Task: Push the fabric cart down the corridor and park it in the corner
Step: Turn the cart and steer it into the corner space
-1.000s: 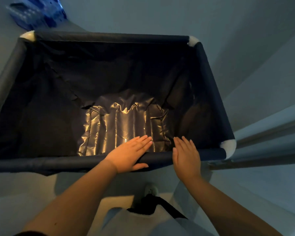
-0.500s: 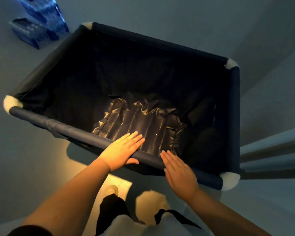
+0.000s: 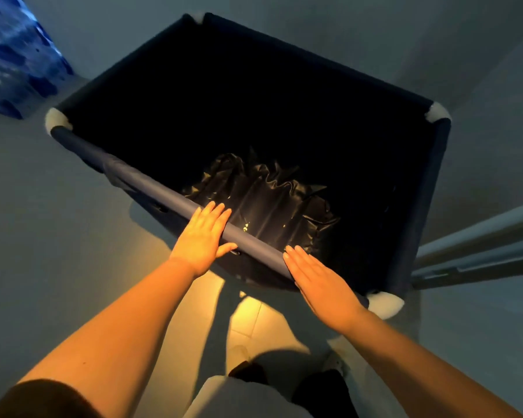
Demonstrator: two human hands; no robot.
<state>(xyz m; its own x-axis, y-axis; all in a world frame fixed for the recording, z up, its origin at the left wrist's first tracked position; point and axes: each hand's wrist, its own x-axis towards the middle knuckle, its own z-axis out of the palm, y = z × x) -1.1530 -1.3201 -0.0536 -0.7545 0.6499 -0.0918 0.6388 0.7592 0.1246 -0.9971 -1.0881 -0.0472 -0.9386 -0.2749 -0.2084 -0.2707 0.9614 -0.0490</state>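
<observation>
A dark navy fabric cart (image 3: pixel 139 176) with white corner joints fills the middle of the head view, turned at an angle with its far corner towards the wall. A crumpled black liner (image 3: pixel 263 200) lies at its bottom. My left hand (image 3: pixel 201 236) rests flat on the near rail, fingers straight over the rail and thumb below it. My right hand (image 3: pixel 320 282) lies flat against the same rail near the right corner, fingers extended and not wrapped round it.
Packs of blue-wrapped bottles (image 3: pixel 15 55) stand on the floor at the upper left. Pale walls meet behind the cart. A grey rail or door frame (image 3: pixel 477 251) runs along the right. My legs and shoes show at the bottom on the tiled floor.
The cart has swung clockwise, its near-left corner moving away and its far corner pointing to the wall. Both hands stayed flat on the near rail and moved with it.
</observation>
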